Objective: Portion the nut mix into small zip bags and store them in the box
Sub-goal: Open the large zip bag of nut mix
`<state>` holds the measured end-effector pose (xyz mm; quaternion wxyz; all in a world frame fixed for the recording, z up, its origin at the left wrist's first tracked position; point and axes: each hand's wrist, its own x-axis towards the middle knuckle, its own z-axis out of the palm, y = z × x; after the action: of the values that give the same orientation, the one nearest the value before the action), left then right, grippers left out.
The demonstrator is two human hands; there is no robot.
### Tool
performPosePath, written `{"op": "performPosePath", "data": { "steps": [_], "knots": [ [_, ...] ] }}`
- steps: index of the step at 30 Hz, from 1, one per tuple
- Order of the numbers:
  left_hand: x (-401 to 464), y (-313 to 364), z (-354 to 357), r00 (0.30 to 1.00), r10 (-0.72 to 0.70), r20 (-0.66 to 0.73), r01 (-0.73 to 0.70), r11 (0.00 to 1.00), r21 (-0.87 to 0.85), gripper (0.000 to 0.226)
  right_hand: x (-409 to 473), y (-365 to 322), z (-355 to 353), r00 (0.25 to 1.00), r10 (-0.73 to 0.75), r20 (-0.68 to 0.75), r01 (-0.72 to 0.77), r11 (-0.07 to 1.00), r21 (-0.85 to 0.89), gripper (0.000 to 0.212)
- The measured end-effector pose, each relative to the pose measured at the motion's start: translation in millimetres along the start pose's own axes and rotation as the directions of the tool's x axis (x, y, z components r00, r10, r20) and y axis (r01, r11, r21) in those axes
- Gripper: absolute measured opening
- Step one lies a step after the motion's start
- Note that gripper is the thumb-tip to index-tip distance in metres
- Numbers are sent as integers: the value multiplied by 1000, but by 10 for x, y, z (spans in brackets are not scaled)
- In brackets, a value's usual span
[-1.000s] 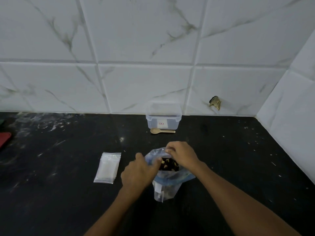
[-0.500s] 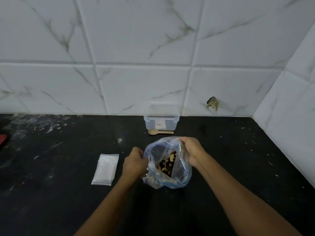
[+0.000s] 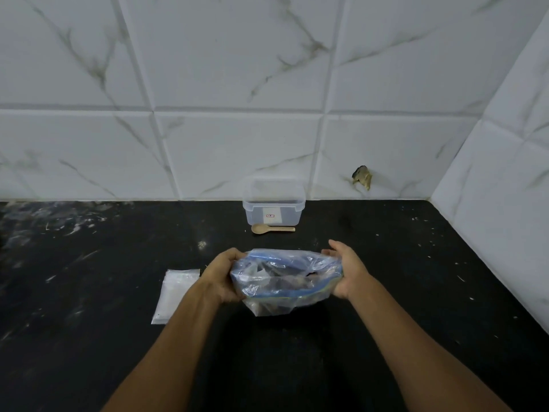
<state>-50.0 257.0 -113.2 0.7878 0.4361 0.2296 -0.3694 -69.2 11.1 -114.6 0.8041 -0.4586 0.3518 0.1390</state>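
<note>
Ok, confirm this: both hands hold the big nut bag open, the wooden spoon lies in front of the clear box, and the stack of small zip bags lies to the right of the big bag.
One detail is wrong. In the head view the stack of small zip bags lies to the left of the big nut bag, beside the left hand. The rest stands: the right hand also holds the bag, and the wooden spoon lies before the clear box.

I see a black stone counter (image 3: 89, 292) running back to a wall of large white tiles (image 3: 225, 55) with grey marble veining and dark grout lines. At the counter's right edge a second tiled wall (image 3: 511, 188) meets the first in a corner. A chipped hole (image 3: 361, 177) breaks one tile low on the back wall. Pale smears and specks mark the counter, thickest at its far left corner. Light is dim and even.
</note>
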Motion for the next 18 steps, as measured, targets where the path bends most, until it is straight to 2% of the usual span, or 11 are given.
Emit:
{"op": "performPosePath", "data": {
  "steps": [1, 3, 6, 8, 10, 12, 13, 15, 16, 17, 18],
  "knots": [
    [17, -3, 26, 999, 7, -45, -7, 1000, 17, 32, 9, 40, -2, 999, -42, -8, 41, 997, -62, 29],
    [49, -27, 66, 989, 68, -128, -54, 992, 111, 27, 14, 124, -18, 986, -149, -71, 120, 942, -314, 26],
    [113, -128, 2, 939, 253, -231, -164, 924, 344, 32, -5, 184, -81, 950, -308, -45, 180, 662, -728, 19],
    [79, -219, -65, 850, 439, -293, -188, 771, 608, 37, 14, 161, -98, 894, -443, 63, 264, 409, -874, 14],
    [-31, -330, -69, 744, 611, -270, -119, 518, 847, 44, 25, 141, -44, 797, -562, 224, 357, 139, -924, 15],
    [-139, -445, -2, 724, 662, -192, -33, 312, 950, 55, 12, 121, 61, 729, -551, 407, 453, -58, -890, 29],
    [-167, -493, 11, 735, 656, -173, -1, 257, 967, 59, 16, 126, 126, 726, -493, 480, 478, -140, -867, 36],
    [-184, -555, 41, 771, 619, -148, 14, 216, 976, 56, 6, 185, 224, 754, -356, 551, 466, -302, -832, 36],
    [-182, -568, 50, 790, 597, -139, -13, 243, 970, 49, 15, 222, 241, 765, -324, 556, 449, -349, -822, 28],
    [-166, -566, 60, 805, 577, -139, -54, 304, 951, 38, 48, 258, 235, 771, -332, 544, 438, -343, -831, 19],
    [-151, -555, 57, 813, 562, -151, -96, 385, 918, 28, 70, 283, 230, 771, -363, 523, 443, -284, -850, 12]
  ]
}}
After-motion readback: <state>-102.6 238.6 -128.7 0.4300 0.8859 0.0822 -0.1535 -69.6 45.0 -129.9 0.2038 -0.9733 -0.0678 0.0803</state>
